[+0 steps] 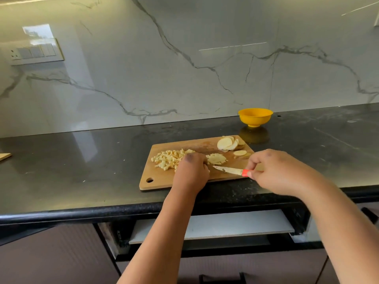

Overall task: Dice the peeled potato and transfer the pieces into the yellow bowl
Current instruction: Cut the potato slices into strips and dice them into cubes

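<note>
A wooden cutting board (164, 179) lies on the dark counter. A heap of diced potato (167, 157) covers its left part, and a small stack of cut strips (216, 158) sits in the middle. Round potato slices (227, 143) lie at the board's far right corner, with one more slice (240, 153) just below them. My left hand (191, 171) rests on the board with its fingers curled against the stack of strips. My right hand (274, 171) holds a small knife (227, 170) by its red handle, blade pointing left over the board. The yellow bowl (255, 116) stands behind the board, by the wall.
A marble wall backs the black counter (82, 156). A switch panel (34, 52) is on the wall at the left. A piece of wood (4, 156) pokes in at the left edge. An open drawer slot (215, 226) lies beneath the counter edge.
</note>
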The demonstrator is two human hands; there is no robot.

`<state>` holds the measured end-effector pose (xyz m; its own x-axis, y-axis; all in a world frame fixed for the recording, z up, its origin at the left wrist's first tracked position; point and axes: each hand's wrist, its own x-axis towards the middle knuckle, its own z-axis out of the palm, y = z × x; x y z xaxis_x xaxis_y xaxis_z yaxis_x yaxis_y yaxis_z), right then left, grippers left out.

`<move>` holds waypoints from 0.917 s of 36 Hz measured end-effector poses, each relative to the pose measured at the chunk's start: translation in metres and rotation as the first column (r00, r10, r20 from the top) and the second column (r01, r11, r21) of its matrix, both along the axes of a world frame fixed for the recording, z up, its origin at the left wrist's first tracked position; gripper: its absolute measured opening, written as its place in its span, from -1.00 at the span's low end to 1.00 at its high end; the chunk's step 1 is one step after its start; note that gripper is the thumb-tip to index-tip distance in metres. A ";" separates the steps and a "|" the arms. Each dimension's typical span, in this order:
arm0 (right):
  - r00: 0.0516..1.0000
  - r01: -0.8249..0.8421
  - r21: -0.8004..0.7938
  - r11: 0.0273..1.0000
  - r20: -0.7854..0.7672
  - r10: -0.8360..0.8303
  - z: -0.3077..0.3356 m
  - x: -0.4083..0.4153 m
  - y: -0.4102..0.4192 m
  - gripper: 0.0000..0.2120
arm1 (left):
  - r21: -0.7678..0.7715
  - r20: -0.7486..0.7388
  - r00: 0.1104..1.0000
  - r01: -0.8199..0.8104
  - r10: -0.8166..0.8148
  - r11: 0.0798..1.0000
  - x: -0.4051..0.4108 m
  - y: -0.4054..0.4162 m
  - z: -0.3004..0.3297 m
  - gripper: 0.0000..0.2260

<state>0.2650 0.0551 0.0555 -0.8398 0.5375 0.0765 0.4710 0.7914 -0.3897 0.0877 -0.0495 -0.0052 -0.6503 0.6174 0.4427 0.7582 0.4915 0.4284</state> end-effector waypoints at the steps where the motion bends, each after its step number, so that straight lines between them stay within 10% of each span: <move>1: 1.000 -0.005 -0.012 1.000 -0.011 0.005 0.002 0.002 0.003 -0.94 | 0.025 0.001 1.000 -0.003 0.003 1.000 0.000 0.000 0.000 -0.75; 9: 0.974 0.037 -0.067 0.997 -0.219 -0.050 -0.003 -0.003 0.010 -0.93 | 0.208 -0.117 0.990 0.101 -0.077 0.973 -0.005 -0.003 -0.004 -0.76; 13: 0.976 0.030 -0.110 0.993 -0.210 -0.053 -0.006 -0.006 0.010 -0.92 | 0.142 -0.380 0.914 0.212 -0.145 0.967 -0.008 -0.001 -0.002 -0.53; 19: 0.973 0.000 -0.174 0.985 -0.227 -0.040 -0.004 -0.003 0.014 -0.93 | 0.039 -0.564 0.814 0.190 -0.136 0.981 -0.008 0.014 0.003 -0.76; 27: 0.977 0.009 -0.163 0.987 -0.211 -0.043 -0.001 0.000 0.018 -0.92 | -0.029 -0.564 0.826 -0.034 0.012 0.999 -0.015 0.026 0.005 -0.83; 33: 0.962 0.071 -0.116 0.991 -0.256 -0.099 -0.005 -0.003 0.026 -0.92 | 0.024 -0.284 0.953 -0.098 0.101 0.995 -0.038 0.023 0.008 -0.80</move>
